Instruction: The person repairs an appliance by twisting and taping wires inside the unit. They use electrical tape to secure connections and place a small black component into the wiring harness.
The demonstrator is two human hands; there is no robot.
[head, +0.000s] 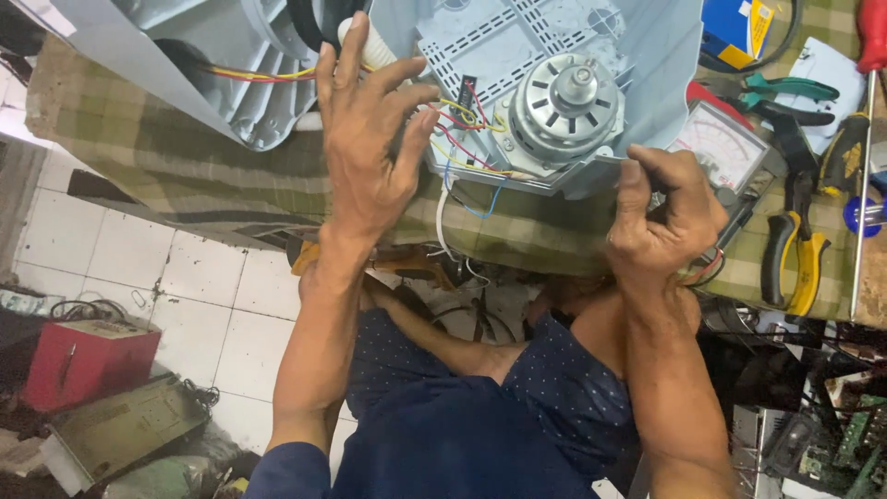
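A grey plastic appliance housing [647,65] lies on a green checked cloth, with a round metal motor [565,106] and coloured wires [462,139] showing at its underside. My left hand [370,139] rests flat with spread fingers on the housing's lower edge, over the wires and next to a white tube [365,44]. My right hand [665,217] is curled at the housing's lower right corner, its fingers pinched on thin red and black wires [710,268].
An analogue meter [725,148] sits just right of the housing. Yellow-handled pliers [793,259], green-handled pliers [785,90], a red-handled screwdriver [868,139] and a blue box [735,28] lie at the right. A red box [88,360] and an old device [125,425] stand on the tiled floor, lower left.
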